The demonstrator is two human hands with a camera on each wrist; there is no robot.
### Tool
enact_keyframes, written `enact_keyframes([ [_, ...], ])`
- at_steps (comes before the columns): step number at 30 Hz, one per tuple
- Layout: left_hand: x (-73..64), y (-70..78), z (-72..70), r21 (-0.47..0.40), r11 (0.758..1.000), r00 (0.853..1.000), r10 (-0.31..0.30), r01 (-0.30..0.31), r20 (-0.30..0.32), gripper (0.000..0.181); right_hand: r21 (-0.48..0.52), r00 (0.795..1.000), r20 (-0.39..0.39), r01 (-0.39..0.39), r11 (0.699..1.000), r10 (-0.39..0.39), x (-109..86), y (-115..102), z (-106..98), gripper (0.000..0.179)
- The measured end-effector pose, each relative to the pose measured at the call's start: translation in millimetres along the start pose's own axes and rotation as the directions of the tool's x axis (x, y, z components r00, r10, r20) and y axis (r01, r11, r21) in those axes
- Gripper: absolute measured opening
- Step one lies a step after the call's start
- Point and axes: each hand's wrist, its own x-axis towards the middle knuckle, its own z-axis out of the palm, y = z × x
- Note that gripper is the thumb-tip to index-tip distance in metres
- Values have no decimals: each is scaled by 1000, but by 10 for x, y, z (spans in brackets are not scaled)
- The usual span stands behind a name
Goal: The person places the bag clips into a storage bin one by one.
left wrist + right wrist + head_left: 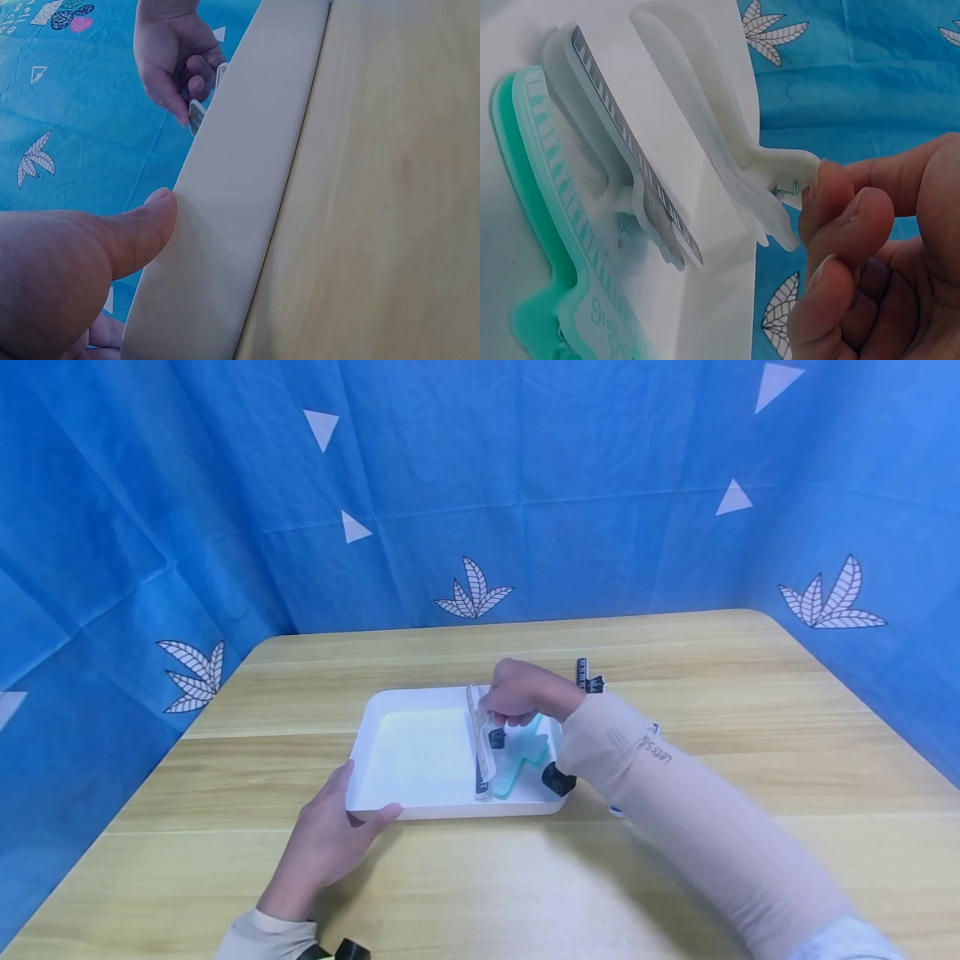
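Observation:
A shallow white tray (420,760) stands on the table. My left hand (327,831) grips its near left corner, the thumb lying against the outer wall. My right hand (521,691) is over the right part of the tray and pinches the handle end of a white plastic clip (705,97), whose small metal spring shows by the fingertips. Beside it in the tray lie a white clip with a black keyboard-like stripe (622,135) and a mint green clip (540,172). The right hand hides part of this group in the head view.
Beyond the tray's right side, a black-and-white clip (583,675) lies on the wooden table (225,802). The right sleeve (690,810) covers other small items there, with only blue-and-white bits showing. A blue patterned cloth (585,510) hangs behind the table.

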Motion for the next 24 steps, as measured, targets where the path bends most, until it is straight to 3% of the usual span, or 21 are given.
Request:
enact_keyframes([
  [16, -10, 13, -12, -6, 1000, 1000, -2, 2, -3, 103, 8, 1000, 10, -17, 1000, 17, 43, -72, 91, 40],
  [24, -12, 8, -8, -8, 1000, 1000, 2, -2, -10, 101, -8, 999, 8, -51, 999, 51, 97, -105, 133, 30],
])
